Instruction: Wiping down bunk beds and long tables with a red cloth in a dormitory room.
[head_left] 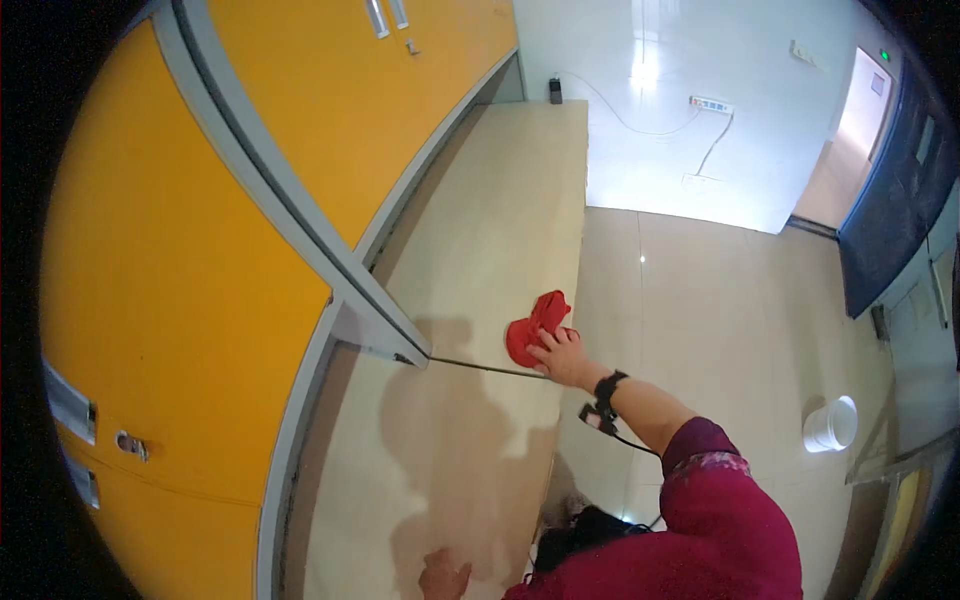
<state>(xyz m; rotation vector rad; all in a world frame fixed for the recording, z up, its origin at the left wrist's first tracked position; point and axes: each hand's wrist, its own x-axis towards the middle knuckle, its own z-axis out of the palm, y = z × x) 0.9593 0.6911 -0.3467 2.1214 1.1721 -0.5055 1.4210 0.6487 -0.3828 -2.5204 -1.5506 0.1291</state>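
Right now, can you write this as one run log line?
right hand: spread on red cloth | left hand: low in view, contact unclear | bench: beside yellow cupboards | white bucket: on floor

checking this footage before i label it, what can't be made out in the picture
All in the head view:
Red cloth: partly covered by the right hand, so whether it grips or only presses is unclear.
Left hand: cut off by the lower edge.
Yellow cabinet: contents hidden by its shut doors.
White power strip: socket details too small.
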